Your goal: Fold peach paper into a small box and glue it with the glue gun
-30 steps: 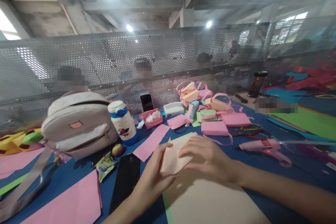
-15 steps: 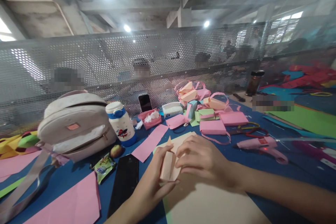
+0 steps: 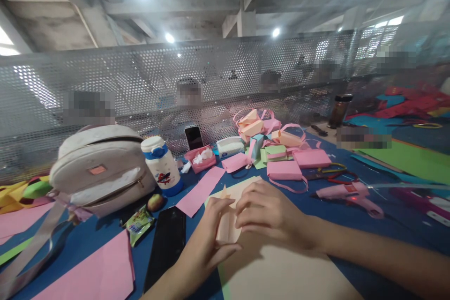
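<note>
Between my hands is a small folded box of cream paper (image 3: 227, 226), with a pointed flap sticking up at its far end. My left hand (image 3: 211, 232) wraps its left side, fingers along the top edge and thumb at the near end. From the right, my right hand (image 3: 270, 213) closes on the box's other side with bent fingers, which hide part of it. Large cream paper sheets (image 3: 281, 269) lie on the table beneath both hands, with a pale green edge showing under them.
Left stand a pale backpack (image 3: 101, 173), a white and blue bottle (image 3: 161, 166) and a black flat slab (image 3: 167, 239). Beyond my hands are pink paper boxes (image 3: 284, 170) and a paper pile (image 3: 251, 124). A pink glue gun (image 3: 351, 195), its red light on, lies right, near red-handled pliers (image 3: 342, 177).
The paper box has tilted slightly in my hands, and my right fingers sit a little closer over its edge. Both hands keep hold of it.
</note>
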Motion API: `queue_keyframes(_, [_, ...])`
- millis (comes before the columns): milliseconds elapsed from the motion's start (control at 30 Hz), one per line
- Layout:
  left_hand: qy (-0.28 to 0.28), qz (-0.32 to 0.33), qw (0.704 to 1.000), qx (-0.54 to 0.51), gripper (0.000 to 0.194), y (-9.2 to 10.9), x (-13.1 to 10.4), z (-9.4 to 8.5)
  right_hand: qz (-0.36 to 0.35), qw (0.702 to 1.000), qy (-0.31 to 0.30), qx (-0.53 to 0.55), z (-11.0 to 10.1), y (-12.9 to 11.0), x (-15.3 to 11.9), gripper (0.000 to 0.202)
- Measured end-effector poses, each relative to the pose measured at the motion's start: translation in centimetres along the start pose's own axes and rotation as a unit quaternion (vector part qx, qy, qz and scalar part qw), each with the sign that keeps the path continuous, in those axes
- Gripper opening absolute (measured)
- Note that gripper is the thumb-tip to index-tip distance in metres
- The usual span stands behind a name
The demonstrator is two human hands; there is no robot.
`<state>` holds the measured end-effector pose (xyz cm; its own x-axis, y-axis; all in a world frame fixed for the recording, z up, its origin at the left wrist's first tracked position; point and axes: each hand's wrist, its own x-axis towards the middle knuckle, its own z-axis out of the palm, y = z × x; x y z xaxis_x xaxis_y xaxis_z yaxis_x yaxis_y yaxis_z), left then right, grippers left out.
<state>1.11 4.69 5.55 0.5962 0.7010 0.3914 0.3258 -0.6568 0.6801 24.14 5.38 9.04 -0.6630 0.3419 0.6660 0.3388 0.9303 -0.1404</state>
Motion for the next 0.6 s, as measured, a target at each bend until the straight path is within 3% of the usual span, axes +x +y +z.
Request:
queue_keyframes(367, [-0.011,-0.015,1.000,-0.002,0.066,-0.09,-0.32,0.43,0.038,0.995,-0.025,0.091,0.15,0.02,-0.07,0.026])
queue_keyframes(467, [0.004,0.013,0.999,0.046,0.064,-0.09,-0.16,0.27,0.092,0.985,-0.012,0.148,-0.03,0.12,0.00,0.021])
queue_keyframes(600, [0.052,0.106,0.982,0.150,0.060,-0.09,0.38,-0.28,0.145,0.975,-0.031,0.166,-0.11,0.36,0.03,0.025])
